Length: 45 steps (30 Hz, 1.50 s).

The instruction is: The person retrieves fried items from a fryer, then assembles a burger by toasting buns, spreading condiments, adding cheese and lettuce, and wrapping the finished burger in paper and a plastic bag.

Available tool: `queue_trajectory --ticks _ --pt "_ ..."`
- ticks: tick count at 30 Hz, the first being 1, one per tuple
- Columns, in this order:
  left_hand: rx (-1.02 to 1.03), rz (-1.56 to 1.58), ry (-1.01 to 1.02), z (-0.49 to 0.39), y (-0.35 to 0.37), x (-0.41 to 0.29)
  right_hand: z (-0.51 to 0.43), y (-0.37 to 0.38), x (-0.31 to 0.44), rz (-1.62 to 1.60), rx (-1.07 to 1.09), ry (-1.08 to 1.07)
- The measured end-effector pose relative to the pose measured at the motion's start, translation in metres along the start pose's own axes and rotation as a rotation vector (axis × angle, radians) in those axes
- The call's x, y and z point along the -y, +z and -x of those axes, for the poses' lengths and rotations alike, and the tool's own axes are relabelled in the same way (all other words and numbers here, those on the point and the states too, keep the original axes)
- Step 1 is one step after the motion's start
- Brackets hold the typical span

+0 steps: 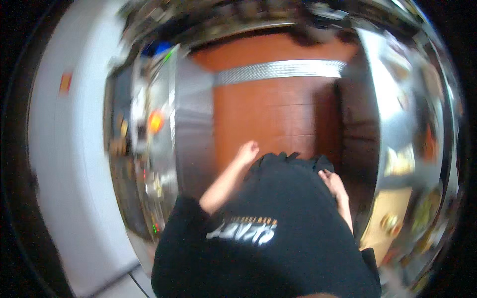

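My left hand hangs over the floor in front of me, its fingers curled in and nothing visible in them. On the other side, my right hand is beside the ruffled lower edge of my black top. Blur hides whether its fingers grip the cloth or only rest against it. The top bears white printing across the chest. Below both hands lies a reddish-brown tiled floor.
A metal counter runs along my left, with a bright orange round thing on it. Along my right is another steel counter, holding a yellowish board with a blurred golden item. A metal floor grate crosses ahead.
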<state>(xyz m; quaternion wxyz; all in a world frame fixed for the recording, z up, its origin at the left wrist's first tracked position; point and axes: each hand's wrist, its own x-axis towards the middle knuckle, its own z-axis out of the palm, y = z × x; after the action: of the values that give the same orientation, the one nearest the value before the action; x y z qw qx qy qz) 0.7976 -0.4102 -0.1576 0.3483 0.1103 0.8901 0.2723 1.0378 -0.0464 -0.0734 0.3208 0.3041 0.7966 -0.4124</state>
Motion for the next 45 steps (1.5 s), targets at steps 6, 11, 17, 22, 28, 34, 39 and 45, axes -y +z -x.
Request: queue_trajectory --ticks 6,11,17,22,28,34,39,45 --pt "-0.589 0.448 -0.333 0.017 -0.105 0.119 -0.096 -0.045 0.194 0.455 0.078 -0.161" --pt "-1.116 0.478 -0.592 -0.002 -0.194 0.189 -0.23 -0.039 0.351 0.619 0.185 -0.498" --pt "-1.304 0.055 -0.588 -0.039 -0.325 0.289 -0.384 0.027 0.597 0.88 0.274 -0.866" --pt "-1.007 -0.075 -0.595 -0.066 -0.409 0.367 -0.391 0.102 0.821 0.821 0.333 -1.208" --pt "-0.581 -0.018 -0.569 -0.084 -0.436 0.424 -0.357 0.205 0.944 0.657 0.452 -1.234" --pt "-0.42 -0.195 -0.566 -0.07 -0.426 0.431 -0.333 0.283 0.964 0.541 0.617 -1.166" --pt "-0.644 -0.122 -0.543 -0.073 -0.406 0.439 -0.333 0.354 0.988 0.413 0.351 -1.088" --pt "-0.759 0.101 -0.578 -0.109 -0.398 0.463 -0.338 0.43 1.014 0.552 0.156 -1.21"
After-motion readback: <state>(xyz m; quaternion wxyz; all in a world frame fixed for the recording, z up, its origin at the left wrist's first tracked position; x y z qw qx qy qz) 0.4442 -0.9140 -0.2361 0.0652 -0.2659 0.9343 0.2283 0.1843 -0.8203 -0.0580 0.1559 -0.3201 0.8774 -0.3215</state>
